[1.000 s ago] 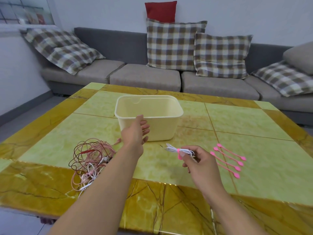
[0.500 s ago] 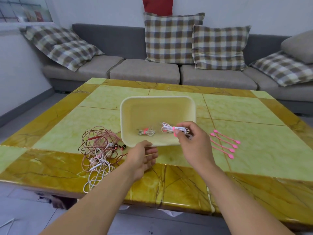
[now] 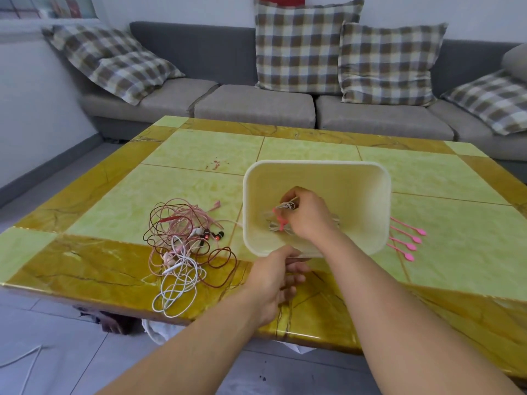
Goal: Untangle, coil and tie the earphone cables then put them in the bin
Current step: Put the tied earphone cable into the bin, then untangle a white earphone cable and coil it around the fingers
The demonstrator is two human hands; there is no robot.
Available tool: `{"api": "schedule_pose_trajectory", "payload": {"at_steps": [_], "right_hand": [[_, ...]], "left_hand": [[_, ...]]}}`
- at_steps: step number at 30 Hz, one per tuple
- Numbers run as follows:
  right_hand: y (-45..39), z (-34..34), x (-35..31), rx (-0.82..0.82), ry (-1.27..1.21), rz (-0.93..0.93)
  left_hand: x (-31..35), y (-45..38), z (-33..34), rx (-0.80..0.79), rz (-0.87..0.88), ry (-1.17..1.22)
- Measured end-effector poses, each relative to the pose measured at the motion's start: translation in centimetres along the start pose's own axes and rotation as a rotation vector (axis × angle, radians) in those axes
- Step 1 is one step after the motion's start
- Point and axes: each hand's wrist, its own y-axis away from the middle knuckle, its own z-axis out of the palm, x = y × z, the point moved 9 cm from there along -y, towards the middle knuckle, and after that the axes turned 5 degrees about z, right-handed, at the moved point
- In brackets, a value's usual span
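Observation:
A cream plastic bin [image 3: 356,178] is tipped towards me on the table. My left hand [image 3: 273,280] grips its near rim. Inside the bin, my right hand [image 3: 306,215] pinches a coiled white earphone bundle [image 3: 286,206] with a pink tie. A second tied bundle [image 3: 278,226] lies on the bin's floor just below it. To the left of the bin a tangle of pink, red and white earphone cables [image 3: 182,246] sits on the table.
Several pink cable ties [image 3: 406,238] lie to the right of the bin. The yellow-green marble table [image 3: 199,155] has its front edge close to me. A grey sofa [image 3: 256,104] with checked cushions stands behind it.
My left hand has pulled the bin nearer and tipped it towards me. My right hand has carried the tied white bundle from above the table down into the bin.

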Motion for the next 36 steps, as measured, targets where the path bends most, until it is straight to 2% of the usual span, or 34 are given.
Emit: {"api": "schedule_pose_trajectory", "payload": {"at_steps": [5,11,15,20,23,26,29,36], "right_hand": [[-1.2,0.3,1.0,0.054,0.203,0.041],[-1.3,-1.6,0.1,0.184,0.408,0.004],[-0.1,-3.6,-0.7,0.227,0.401,-0.043],[2.7,-6.4,-3.1,0.446,0.420,-0.247],[4.3,-6.7,-3.2,0.519,0.354,-0.357],[5.1,-7.1,-1.7,0.540,0.255,-0.332],[5.6,-6.9,-1.0,0.549,0.282,-0.345],[4.2,-6.9,-0.2,0.530,0.223,-0.311]], "left_hand": [[0.9,-0.7,-0.9,0.035,0.072,-0.019],[2.1,-0.8,-0.8,0.062,0.160,-0.028],[3.6,-1.0,-0.5,0.102,0.266,-0.027],[6.5,-0.9,-0.4,0.163,0.432,-0.026],[8.0,-1.2,-0.2,0.193,0.503,-0.035],[8.9,-1.6,-0.4,0.226,0.543,-0.032],[9.5,-1.9,-0.6,0.248,0.566,0.001],[9.5,-3.0,-0.3,0.176,0.545,0.048]]}}
